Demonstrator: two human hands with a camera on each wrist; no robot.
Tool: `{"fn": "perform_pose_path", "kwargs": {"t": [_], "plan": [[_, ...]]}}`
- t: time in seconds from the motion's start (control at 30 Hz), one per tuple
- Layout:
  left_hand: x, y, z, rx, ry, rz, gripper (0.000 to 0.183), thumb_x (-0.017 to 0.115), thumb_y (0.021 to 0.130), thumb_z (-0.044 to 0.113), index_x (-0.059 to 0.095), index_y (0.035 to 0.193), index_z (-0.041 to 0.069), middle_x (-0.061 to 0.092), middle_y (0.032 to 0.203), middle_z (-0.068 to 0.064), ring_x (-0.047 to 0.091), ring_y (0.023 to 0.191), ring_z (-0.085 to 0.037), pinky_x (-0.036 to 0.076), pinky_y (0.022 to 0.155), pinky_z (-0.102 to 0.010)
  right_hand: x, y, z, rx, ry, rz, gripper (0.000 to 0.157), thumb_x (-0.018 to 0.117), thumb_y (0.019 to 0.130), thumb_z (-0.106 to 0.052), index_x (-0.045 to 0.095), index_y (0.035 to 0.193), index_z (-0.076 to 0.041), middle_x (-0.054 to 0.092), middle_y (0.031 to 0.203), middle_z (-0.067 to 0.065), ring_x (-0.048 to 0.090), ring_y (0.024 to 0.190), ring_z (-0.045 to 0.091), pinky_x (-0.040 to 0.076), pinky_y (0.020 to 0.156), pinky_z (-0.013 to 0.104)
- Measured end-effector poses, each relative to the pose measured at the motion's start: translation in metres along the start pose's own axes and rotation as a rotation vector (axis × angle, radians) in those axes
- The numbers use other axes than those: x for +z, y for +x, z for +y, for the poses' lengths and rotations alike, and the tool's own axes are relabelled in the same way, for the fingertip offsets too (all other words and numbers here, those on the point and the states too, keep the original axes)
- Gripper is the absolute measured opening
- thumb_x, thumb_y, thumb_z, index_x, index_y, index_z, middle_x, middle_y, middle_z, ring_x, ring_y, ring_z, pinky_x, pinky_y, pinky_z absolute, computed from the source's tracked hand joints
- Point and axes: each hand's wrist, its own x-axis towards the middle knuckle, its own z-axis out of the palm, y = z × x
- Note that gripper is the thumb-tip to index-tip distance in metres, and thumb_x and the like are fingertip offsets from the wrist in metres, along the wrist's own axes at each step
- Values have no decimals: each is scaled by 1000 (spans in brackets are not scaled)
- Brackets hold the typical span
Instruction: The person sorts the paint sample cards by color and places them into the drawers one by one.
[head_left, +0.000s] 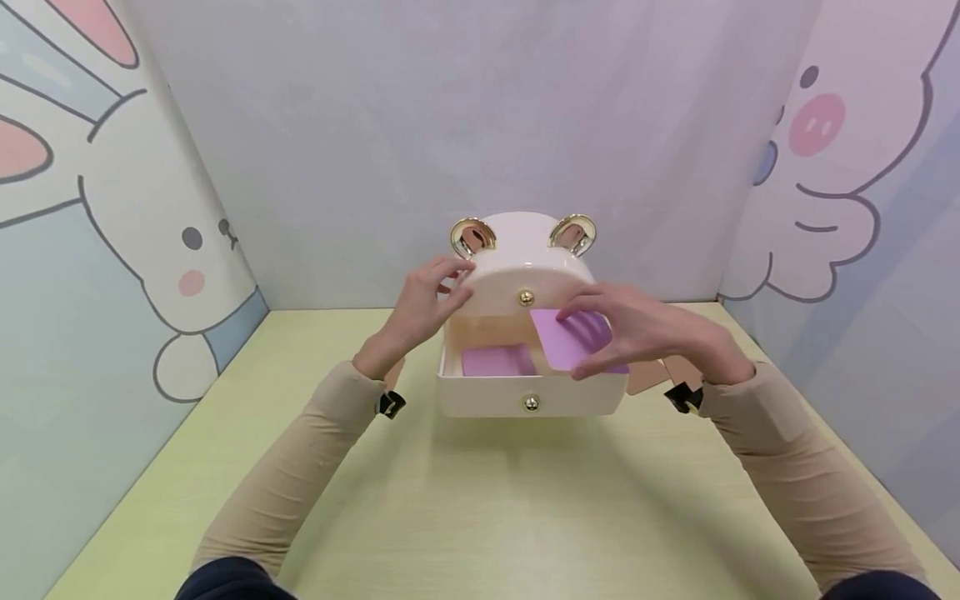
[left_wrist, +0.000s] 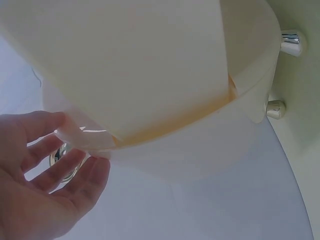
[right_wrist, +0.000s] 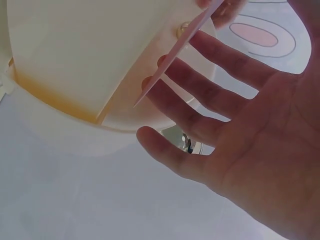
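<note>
A white storage box (head_left: pixel 522 271) with gold-rimmed ears stands on the table, its lower drawer (head_left: pixel 480 396) pulled out. My right hand (head_left: pixel 637 325) holds a thin lilac card (head_left: pixel 562 337) tilted over the right part of the drawer, fingertips at its upper edge and thumb near the lower one. Inside the drawer, at the left, lies another lilac piece (head_left: pixel 495 361). My left hand (head_left: pixel 420 304) rests its fingertips against the box's upper left side, just below the ear; the left wrist view shows these fingers (left_wrist: pixel 97 172) loosely bent at the box's edge.
Gold knobs sit on the upper front (head_left: pixel 527 297) and on the drawer. The pale wooden table (head_left: pixel 487 508) reaches back to a light fabric wall (head_left: pixel 480 125). Side panels with cartoon animals flank it. Brown flat pieces (head_left: pixel 647 377) show beside the right wrist.
</note>
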Motion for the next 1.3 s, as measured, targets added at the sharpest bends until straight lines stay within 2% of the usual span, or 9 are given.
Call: {"fn": "perform_pose_path", "kwargs": {"t": [0.3, 0.67, 0.93, 1.03, 1.13, 1.23, 1.3], "plan": [[-1, -2, 2, 0, 5, 3, 30, 66, 89, 8, 63, 118, 2, 63, 119, -15, 60, 103, -28, 58, 81, -37, 1, 3, -7, 28, 8, -29, 70, 83, 67, -52, 63, 123, -15, 59, 131, 7, 52, 122, 30, 42, 102, 52], [-1, -3, 3, -6, 3, 4, 30, 66, 89, 7, 64, 118, 2, 63, 119, -16, 61, 103, -28, 58, 81, -37, 3, 5, -10, -31, 19, 3, 64, 82, 68, -51, 64, 119, -17, 60, 131, 5, 52, 123, 28, 41, 103, 50], [-1, -2, 3, -13, 2, 4, 30, 66, 89, 7, 64, 119, 2, 63, 120, -16, 61, 103, -28, 58, 81, -37, 5, 5, -10, -44, 9, 35, 62, 81, 73, -44, 63, 122, -10, 63, 128, 7, 53, 125, 30, 40, 107, 51], [-1, -2, 3, -11, 7, 6, 30, 66, 89, 7, 64, 118, 2, 63, 120, -15, 61, 103, -28, 58, 81, -37, 8, 4, -13, -46, 40, 83, 52, 80, 76, -39, 65, 117, -11, 67, 118, 2, 59, 114, 23, 46, 100, 45], [-1, -2, 3, -7, 10, 7, 29, 66, 89, 7, 64, 118, 2, 64, 119, -15, 61, 102, -28, 58, 80, -37, 13, 1, -19, -67, 130, 168, 35, 79, 80, -30, 68, 107, -12, 71, 100, -2, 65, 92, 13, 54, 84, 34], [-2, -3, 4, -4, 11, 6, 29, 66, 89, 7, 64, 118, 2, 64, 120, -15, 61, 103, -28, 58, 81, -37, 24, -7, -29, -87, 294, 255, 16, 75, 83, -17, 70, 97, -11, 70, 81, -3, 63, 67, 9, 55, 61, 26], [-2, -3, 4, -2, 10, 6, 30, 66, 90, 8, 64, 119, 2, 63, 120, -15, 61, 103, -28, 58, 81, -37, 34, -15, -41, -60, 445, 248, 8, 72, 86, -14, 70, 93, -9, 70, 73, -1, 61, 57, 10, 53, 52, 25]]}}
